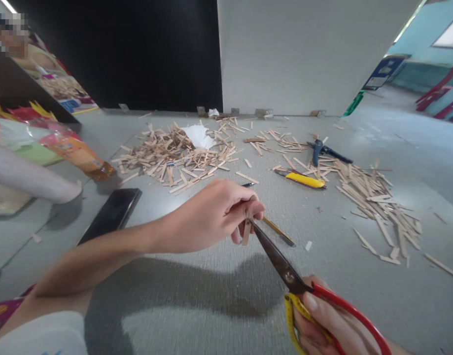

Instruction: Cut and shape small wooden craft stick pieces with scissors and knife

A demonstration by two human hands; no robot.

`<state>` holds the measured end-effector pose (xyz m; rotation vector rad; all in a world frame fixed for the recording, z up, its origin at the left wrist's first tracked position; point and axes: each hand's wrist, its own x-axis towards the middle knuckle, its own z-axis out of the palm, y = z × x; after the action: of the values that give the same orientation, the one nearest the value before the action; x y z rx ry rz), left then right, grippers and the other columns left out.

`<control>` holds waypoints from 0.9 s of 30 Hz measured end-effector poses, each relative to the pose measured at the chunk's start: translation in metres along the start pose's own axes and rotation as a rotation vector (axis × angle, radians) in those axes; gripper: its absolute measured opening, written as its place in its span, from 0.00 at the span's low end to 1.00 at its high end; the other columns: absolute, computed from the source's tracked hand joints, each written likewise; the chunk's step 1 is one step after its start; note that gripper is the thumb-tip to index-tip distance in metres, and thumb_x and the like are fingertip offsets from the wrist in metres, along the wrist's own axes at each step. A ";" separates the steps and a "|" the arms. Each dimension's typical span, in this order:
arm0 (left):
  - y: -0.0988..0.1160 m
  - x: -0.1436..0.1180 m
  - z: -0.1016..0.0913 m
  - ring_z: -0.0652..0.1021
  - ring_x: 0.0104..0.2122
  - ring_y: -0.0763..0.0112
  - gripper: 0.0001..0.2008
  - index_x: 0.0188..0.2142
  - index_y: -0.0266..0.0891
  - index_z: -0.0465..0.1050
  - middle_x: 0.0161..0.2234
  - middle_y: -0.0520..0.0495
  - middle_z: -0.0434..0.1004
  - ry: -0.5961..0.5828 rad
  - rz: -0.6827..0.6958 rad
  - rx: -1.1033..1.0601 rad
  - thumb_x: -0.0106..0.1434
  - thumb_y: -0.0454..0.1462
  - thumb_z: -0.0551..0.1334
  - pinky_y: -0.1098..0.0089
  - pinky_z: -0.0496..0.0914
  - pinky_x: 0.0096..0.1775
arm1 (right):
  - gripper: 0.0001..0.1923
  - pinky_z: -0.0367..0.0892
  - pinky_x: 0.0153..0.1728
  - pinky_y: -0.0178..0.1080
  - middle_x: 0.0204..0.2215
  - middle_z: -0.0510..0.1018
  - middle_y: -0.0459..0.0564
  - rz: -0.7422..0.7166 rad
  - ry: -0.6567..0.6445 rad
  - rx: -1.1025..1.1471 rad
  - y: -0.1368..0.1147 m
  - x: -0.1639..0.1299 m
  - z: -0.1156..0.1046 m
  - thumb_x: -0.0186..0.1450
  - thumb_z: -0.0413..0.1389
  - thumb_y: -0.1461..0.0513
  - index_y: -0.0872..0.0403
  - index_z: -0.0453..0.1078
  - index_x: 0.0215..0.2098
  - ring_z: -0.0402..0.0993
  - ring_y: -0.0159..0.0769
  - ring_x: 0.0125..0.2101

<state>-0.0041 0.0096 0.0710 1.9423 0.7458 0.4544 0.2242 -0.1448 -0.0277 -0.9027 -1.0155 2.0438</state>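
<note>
Near the middle of the head view, my left hand (215, 214) is closed, pinching a small flat wooden stick (246, 232) whose lower end points down below the fingers. My right hand (322, 320), at the lower right, grips scissors (287, 276) by their red handle and yellow-wrapped handle. The dark blades look closed or nearly so, and their tips meet the stick at my left fingertips; whether they touch it I cannot tell. Behind my left hand a thin yellowish tool (280, 231) lies on the grey table (196, 305). Part of the stick is hidden by my fingers.
Beyond my hands lie a heap of short wooden pieces (159, 153), white tissue (198, 136), a yellow utility knife (305, 179) and a dark blue cutter tool (318, 150). Longer sticks (381, 202) spread right. A phone (113, 212) and a bottle (78, 153) are left. Upright panels (285, 54) close off the back.
</note>
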 end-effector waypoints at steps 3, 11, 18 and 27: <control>-0.001 0.003 -0.002 0.83 0.21 0.72 0.16 0.33 0.36 0.74 0.25 0.47 0.84 -0.020 -0.037 -0.071 0.78 0.36 0.56 0.77 0.76 0.26 | 0.35 0.41 0.11 0.28 0.10 0.55 0.33 0.002 -0.010 0.057 0.001 0.000 0.000 0.74 0.54 0.34 0.49 0.58 0.23 0.47 0.20 0.09; -0.002 0.007 -0.004 0.83 0.20 0.72 0.16 0.34 0.36 0.75 0.27 0.46 0.85 -0.033 -0.079 -0.081 0.79 0.37 0.55 0.78 0.76 0.24 | 0.30 0.49 0.13 0.28 0.15 0.62 0.35 -0.038 -0.032 0.055 0.002 -0.002 -0.008 0.74 0.55 0.35 0.49 0.63 0.31 0.53 0.22 0.11; -0.003 0.007 -0.002 0.83 0.21 0.72 0.16 0.34 0.36 0.75 0.27 0.46 0.85 -0.038 -0.087 -0.078 0.79 0.37 0.56 0.77 0.76 0.25 | 0.34 0.46 0.11 0.29 0.12 0.59 0.35 -0.034 0.010 -0.050 -0.001 0.000 -0.004 0.72 0.53 0.32 0.49 0.61 0.26 0.51 0.23 0.09; -0.003 0.006 -0.001 0.84 0.22 0.71 0.16 0.33 0.38 0.73 0.26 0.46 0.85 -0.041 -0.085 -0.065 0.79 0.37 0.56 0.76 0.77 0.27 | 0.37 0.48 0.11 0.29 0.11 0.58 0.38 0.006 0.022 -0.281 0.001 0.003 -0.009 0.71 0.49 0.31 0.48 0.57 0.21 0.51 0.24 0.10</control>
<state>-0.0009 0.0153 0.0685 1.8464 0.7741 0.3817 0.2295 -0.1396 -0.0332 -1.0688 -1.3116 1.9206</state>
